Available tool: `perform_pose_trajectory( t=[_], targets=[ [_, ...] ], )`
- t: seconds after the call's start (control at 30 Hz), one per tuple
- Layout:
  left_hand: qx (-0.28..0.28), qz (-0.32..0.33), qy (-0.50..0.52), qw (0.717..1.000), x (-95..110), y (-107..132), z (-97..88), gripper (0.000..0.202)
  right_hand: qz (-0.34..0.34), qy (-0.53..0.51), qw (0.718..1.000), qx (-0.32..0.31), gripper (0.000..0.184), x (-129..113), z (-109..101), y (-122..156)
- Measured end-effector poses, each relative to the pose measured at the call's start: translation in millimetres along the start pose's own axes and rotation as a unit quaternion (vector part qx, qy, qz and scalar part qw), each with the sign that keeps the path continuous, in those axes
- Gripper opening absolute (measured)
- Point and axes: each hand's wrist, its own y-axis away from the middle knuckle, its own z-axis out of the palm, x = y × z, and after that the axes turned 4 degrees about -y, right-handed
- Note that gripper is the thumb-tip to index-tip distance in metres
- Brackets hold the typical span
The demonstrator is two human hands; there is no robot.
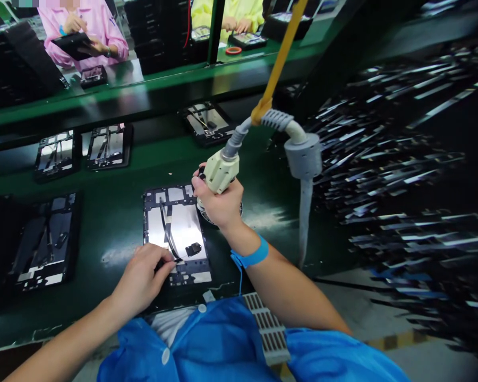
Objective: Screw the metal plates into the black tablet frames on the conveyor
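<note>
A tablet frame with a bright silver panel lies on the green bench in front of me. My left hand is at its lower left, thumb and forefinger pinched at the lower end of a black ribbon cable. A small black square part sits on the panel nearby. My right hand is wrapped round a cream corded hand tool beside the frame's upper right corner. The tool's round lower end is partly hidden by the hand. A blue band circles my right wrist.
More tablet frames lie at the left and along the back. A yellow strap supports the tool's grey cable with its thick cylinder. Dark stacked racks fill the right. Two people work across the bench.
</note>
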Motion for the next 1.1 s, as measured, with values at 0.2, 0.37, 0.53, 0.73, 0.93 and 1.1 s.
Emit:
perform_pose_trajectory(
  t=[0.2,0.37,0.53,0.73,0.93,1.1],
  targets=[
    [0.058,0.145,0.037,0.987,-2.6,20.3,8.4,0.019,0.0,0.016,1.0,-0.004,0.022,-0.6,-0.2,0.5],
    [0.108,0.226,-0.056,0.967,-15.1,32.0,23.1,0.033,-0.008,0.012,1.0,-0.005,0.022,-3.5,0.7,0.8],
    [0.114,0.253,-0.091,0.956,-19.4,34.7,23.6,0.036,-0.015,-0.008,1.0,-0.006,0.018,-4.4,1.6,1.2],
    [0.083,0.29,-0.158,0.94,-26.9,38.4,23.4,0.037,-0.006,0.01,1.0,-0.001,0.024,-2.2,0.9,1.2],
    [0.053,0.265,-0.171,0.947,-20.4,38.3,25.5,0.038,-0.008,0.008,1.0,-0.003,0.021,-4.6,2.0,2.1],
    [0.079,0.222,-0.17,0.957,-19.1,41.1,33.8,0.041,-0.02,0.019,1.0,0.008,0.018,-12.7,-3.4,-1.8]
  ],
)
